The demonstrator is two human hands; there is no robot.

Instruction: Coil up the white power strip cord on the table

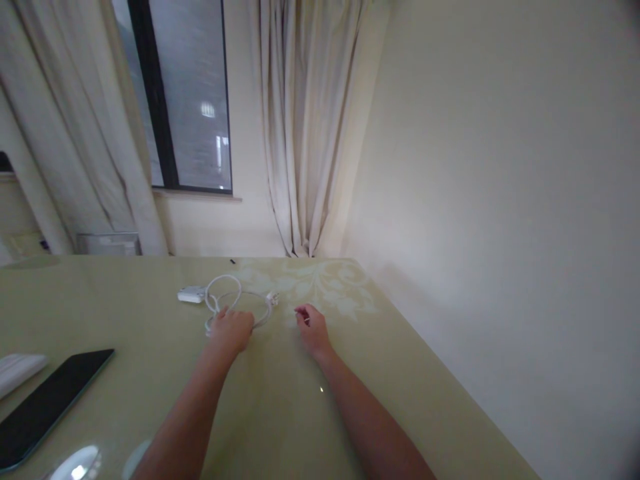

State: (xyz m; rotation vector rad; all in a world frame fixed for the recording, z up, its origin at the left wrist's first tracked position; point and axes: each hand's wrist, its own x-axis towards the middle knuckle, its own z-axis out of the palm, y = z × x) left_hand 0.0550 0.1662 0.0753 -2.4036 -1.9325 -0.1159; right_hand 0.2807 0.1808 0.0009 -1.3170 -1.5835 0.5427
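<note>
A white cable (223,278) lies in loose loops on the table. A white rectangular adapter block (191,294) sits at its left end, and a pale plug (273,299) rests at the right side of the loops. My left hand (233,328) is closed over the near side of the loops, fingers round the cable. To the right, apart from the loops, my right hand (312,328) hovers at the table with its fingers curled in a pinch. A small whitish bit shows at those fingertips, too small to name.
The table (280,413) has a glossy top with a pale leaf pattern. At left lie a black tablet-like slab (53,403) and a white object (20,371). A small dark bit (233,261) is near the far edge. A wall (500,233) borders the right side.
</note>
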